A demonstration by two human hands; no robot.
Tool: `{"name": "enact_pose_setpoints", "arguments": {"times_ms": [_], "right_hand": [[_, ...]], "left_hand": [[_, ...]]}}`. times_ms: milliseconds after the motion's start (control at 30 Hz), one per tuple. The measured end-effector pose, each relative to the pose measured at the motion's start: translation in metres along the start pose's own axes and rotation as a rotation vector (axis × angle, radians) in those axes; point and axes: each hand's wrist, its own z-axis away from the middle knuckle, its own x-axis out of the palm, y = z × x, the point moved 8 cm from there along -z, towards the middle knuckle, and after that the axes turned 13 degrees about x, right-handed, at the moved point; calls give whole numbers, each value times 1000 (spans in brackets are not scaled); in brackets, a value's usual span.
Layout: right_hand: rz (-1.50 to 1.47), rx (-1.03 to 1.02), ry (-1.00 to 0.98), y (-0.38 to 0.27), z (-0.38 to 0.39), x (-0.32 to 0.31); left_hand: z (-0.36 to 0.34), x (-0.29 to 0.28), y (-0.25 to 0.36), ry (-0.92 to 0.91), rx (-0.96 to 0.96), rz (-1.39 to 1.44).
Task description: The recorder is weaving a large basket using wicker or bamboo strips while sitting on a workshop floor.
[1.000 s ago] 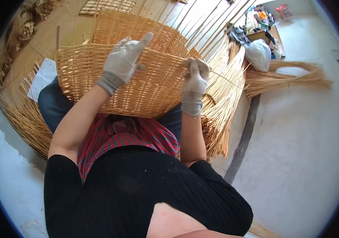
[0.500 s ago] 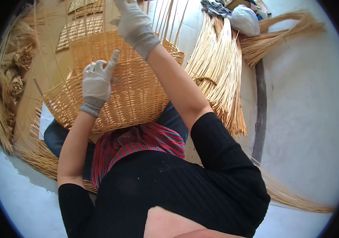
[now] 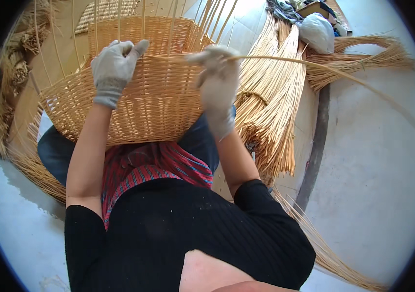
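Note:
On my lap rests a half-woven wicker basket [image 3: 134, 109], with thin upright stakes rising from its rim. My left hand [image 3: 115, 65], in a pale work glove, is closed over the near rim, its thumb pressing toward a willow rod where the rod meets the weave. That willow rod [image 3: 334, 71] runs from the rim through my right hand and sweeps far out to the right. My right hand [image 3: 219, 80], gloved as well and slightly smeared by motion, is closed around the rod just right of the near rim.
Large bundles of willow rods [image 3: 273, 92] lie on the floor to the right, beside a white plastic bag [image 3: 317, 33]. More bundles [image 3: 15, 70] lie at the far left. A woven mat [image 3: 107, 14] lies behind the basket. Upright stakes stand close around both hands.
My right hand has come down and back from the far stakes to the near rim, drawing a rod out to the right. My left hand's raised finger has lowered. The basket has shifted slightly left.

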Motion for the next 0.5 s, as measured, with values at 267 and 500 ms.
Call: {"name": "enact_pose_setpoints", "arguments": {"times_ms": [267, 500], "right_hand": [[861, -345, 325, -76, -63, 1], [588, -90, 176, -55, -82, -32]], "left_hand": [[33, 41, 101, 171, 563, -354], [29, 46, 100, 192, 505, -474]]}}
